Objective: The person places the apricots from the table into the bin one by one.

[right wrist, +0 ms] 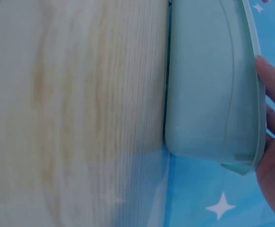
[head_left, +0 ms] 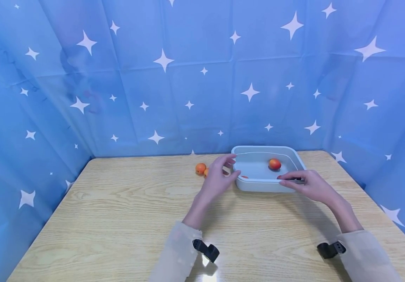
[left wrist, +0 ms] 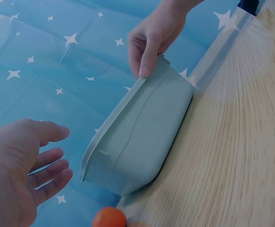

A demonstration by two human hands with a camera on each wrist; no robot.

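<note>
A pale blue-green rectangular basin point(head_left: 258, 186) stands at the back right of the table. My right hand point(head_left: 306, 183) is at its near right corner, and the thumb and fingers pinch the rim there, as the left wrist view also shows. Inside the basin lies a red-orange fruit point(head_left: 274, 164); a second, small orange-red patch point(head_left: 245, 177) shows just behind the near wall. My left hand point(head_left: 219, 174) hovers at the basin's left end with fingers spread and loosely bent, holding nothing. Beside that hand, orange fruits point(head_left: 200, 169) rest on the table, partly hidden by it.
A wooden table point(head_left: 125, 207) carries everything. Blue curtains point(head_left: 195, 98) with white stars hang behind it and along both sides, and the basin stands close to the back one. Black wrist cameras point(head_left: 206, 250) are strapped over both pale sleeves.
</note>
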